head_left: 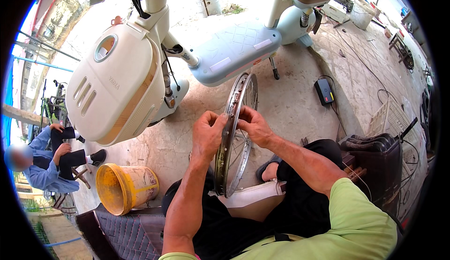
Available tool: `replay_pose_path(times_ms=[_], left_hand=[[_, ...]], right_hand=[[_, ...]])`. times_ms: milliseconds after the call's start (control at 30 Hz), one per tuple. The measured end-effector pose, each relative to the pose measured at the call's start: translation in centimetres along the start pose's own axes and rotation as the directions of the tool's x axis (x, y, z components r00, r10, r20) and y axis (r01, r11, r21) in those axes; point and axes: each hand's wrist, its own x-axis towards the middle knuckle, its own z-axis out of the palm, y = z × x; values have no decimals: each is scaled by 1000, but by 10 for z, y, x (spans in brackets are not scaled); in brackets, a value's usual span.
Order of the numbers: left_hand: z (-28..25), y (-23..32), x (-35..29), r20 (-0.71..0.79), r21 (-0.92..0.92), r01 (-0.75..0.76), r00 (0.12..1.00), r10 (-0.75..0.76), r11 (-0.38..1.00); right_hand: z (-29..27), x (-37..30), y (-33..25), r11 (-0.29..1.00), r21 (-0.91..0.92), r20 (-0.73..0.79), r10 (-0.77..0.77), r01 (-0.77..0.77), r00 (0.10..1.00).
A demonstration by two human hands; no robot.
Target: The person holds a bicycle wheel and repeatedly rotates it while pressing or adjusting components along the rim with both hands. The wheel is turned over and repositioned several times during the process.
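By the pad (255,199): rim (221,166), on edge and leaning a little, lower end close to the white cover; contact hard to tell.
Left hand (207,131): grip pinched on the rim's far half, thumb on the outer face; probably best kept as a firm brace, without twisting.
Right hand (256,128): fingers drawn in at the inner side, opposite the left; cannot tell grip on rim or spoke.
Spokes (240,148): thin; probably wise to work singly, by feel, without bending.
Bucket (143,185): yellow, to the left, apart from the rim.
Scooter (234,49): near the rim's far end; worth tilting away from, against scratches.
Charger (324,91): right, on the floor, well apart.
Person (61,181): seated far left, blue sleeves.
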Motion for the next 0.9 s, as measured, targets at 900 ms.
replay_pose_path(times_ms=[900], left_hand=[[0, -3, 1, -6, 16, -9, 1000, 9, 1000]], right_hand=[[-2, 0, 0, 1000, 25, 46, 4, -5, 999]])
